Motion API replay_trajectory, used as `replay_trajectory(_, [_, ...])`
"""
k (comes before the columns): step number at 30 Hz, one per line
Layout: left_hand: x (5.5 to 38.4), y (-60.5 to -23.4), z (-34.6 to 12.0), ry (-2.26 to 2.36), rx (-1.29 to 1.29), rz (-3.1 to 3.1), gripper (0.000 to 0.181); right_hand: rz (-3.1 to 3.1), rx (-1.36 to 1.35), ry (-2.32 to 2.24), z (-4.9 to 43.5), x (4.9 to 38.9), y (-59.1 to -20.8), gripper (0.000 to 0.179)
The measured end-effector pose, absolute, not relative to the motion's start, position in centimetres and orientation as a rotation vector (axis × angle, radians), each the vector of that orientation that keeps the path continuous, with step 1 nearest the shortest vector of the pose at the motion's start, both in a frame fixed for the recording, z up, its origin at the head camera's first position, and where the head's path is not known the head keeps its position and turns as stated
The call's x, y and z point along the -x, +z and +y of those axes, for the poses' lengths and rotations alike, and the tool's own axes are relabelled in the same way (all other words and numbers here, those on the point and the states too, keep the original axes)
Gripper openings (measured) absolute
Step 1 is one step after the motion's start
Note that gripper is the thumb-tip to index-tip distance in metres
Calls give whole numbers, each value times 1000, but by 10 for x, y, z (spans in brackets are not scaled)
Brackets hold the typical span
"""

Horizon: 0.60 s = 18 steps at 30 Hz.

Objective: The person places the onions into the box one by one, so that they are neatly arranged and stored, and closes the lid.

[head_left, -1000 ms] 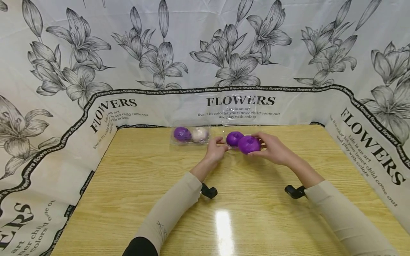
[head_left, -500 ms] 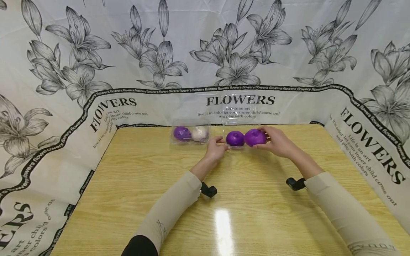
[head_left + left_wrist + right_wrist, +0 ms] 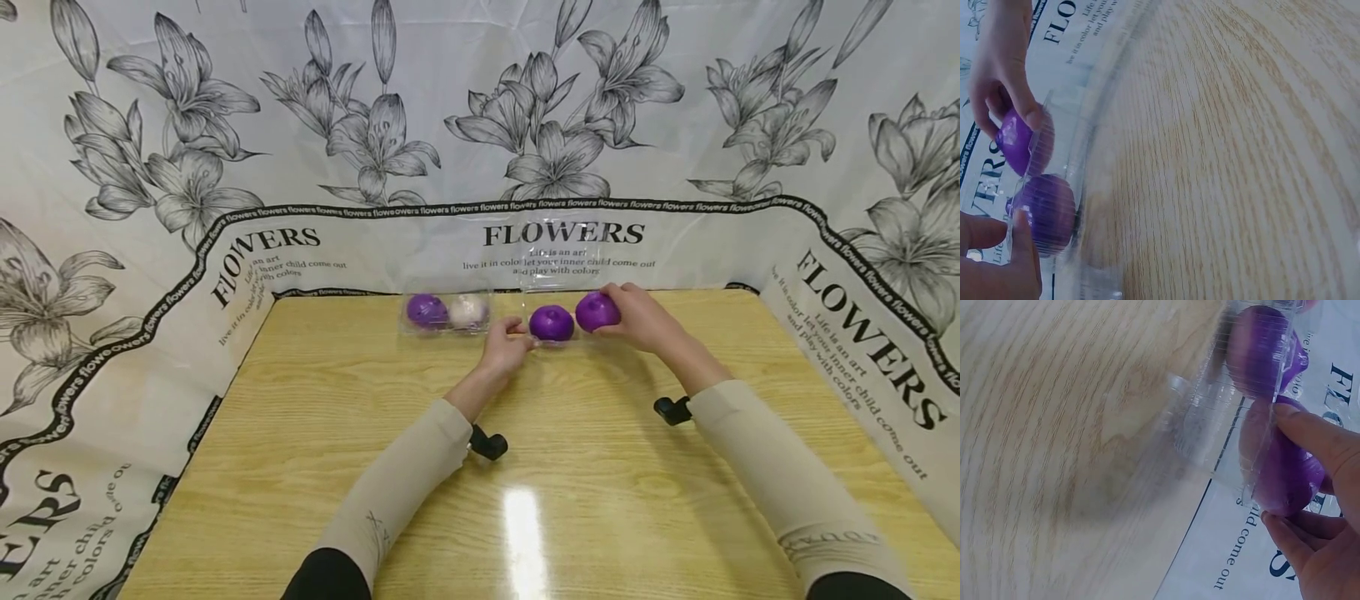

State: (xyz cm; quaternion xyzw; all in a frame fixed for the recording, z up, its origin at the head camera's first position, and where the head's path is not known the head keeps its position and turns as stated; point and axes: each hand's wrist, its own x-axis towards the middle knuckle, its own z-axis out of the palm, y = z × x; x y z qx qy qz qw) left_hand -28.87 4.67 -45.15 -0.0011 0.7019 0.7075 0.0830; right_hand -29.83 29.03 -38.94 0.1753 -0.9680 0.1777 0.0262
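My right hand (image 3: pixel 640 318) grips a purple onion (image 3: pixel 597 312) between thumb and fingers. In the right wrist view this onion (image 3: pixel 1291 469) is partly behind the wall of a clear plastic clamshell box (image 3: pixel 1200 434). A second purple onion (image 3: pixel 552 323) sits in the box, left of the held one; the left wrist view shows this seated onion (image 3: pixel 1050 212) through the ribbed wall. The box's lid (image 3: pixel 562 250) stands up at the back. With thumb and finger, my left hand (image 3: pixel 506 346) pinches the box's front left rim.
Another clear plastic box (image 3: pixel 480 332) stands left of my left hand, holding a purple onion (image 3: pixel 427 312) and a whitish round item (image 3: pixel 467 312). A white flower-printed cloth (image 3: pixel 420 242) rises behind the wooden table (image 3: pixel 585 500) and at both sides.
My right hand has carried its onion to the right and back, from in front of the seated onion to the box's right side. My left hand has stayed at the rim.
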Motion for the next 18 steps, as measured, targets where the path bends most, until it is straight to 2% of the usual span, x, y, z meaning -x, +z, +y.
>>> replay_trajectory(4, [289, -452, 47, 2111, 2, 2100, 61, -3019, -541, 509, 287, 303, -394, 69])
replay_trajectory(11, [289, -452, 46, 2108, -10, 2106, 61, -3018, -586, 411, 282, 312, -400, 53])
replay_trajectory(18, [289, -452, 47, 2132, -11, 2069, 61, -3006, -601, 426, 282, 314, -399, 50])
